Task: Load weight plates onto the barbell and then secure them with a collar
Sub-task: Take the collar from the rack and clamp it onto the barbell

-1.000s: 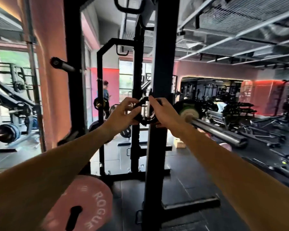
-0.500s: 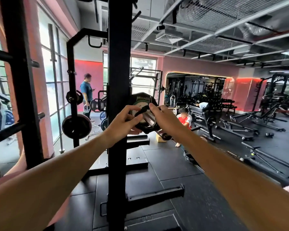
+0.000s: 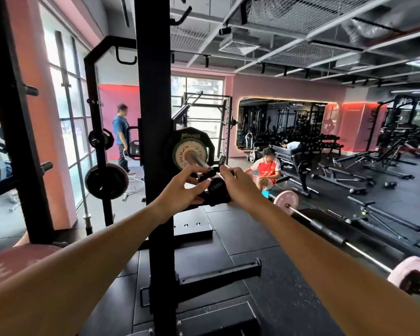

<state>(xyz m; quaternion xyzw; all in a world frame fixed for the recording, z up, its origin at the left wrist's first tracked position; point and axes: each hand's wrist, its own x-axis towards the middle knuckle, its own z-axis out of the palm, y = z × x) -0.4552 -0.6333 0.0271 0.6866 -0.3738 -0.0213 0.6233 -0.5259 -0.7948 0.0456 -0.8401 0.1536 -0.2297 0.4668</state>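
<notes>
1. The left hand (image 3: 183, 187) and the right hand (image 3: 240, 184) meet at arm's length in the middle of the view, both curled onto one black collar (image 3: 216, 189); the left takes its near-left side with thumb on top, the right covers its right side, fingers bent over the upper edge.
2. The collar sits at the free end of the barbell sleeve (image 3: 199, 161); whether it is already round the sleeve tip or just in front of it I cannot tell, since the fingers hide the join; its lever state is hidden too.
3. Up the sleeve from the hands stand the loaded plates: a white-and-green plate (image 3: 180, 154) marked ROGUE, flat against a larger black plate (image 3: 192, 137) marked HAMMER behind it; bare steel shows between the plates and the collar.
4. A black rack upright (image 3: 153, 141) rises just left of the hands and cuts off the left edge of both plates and the bar beyond; the left forearm crosses in front of it.
5. Left of that, a second rack post (image 3: 95, 117) carries stored plates on pegs; a pink plate (image 3: 10, 265) shows at the lower left edge.
6. To the right a second barbell (image 3: 337, 238) with pink plates lies low across the floor, well apart from the hands.
7. Behind, one person (image 3: 120, 137) in blue stands by the window; another (image 3: 267, 168) in red sits on the floor near a bench (image 3: 298, 163).
</notes>
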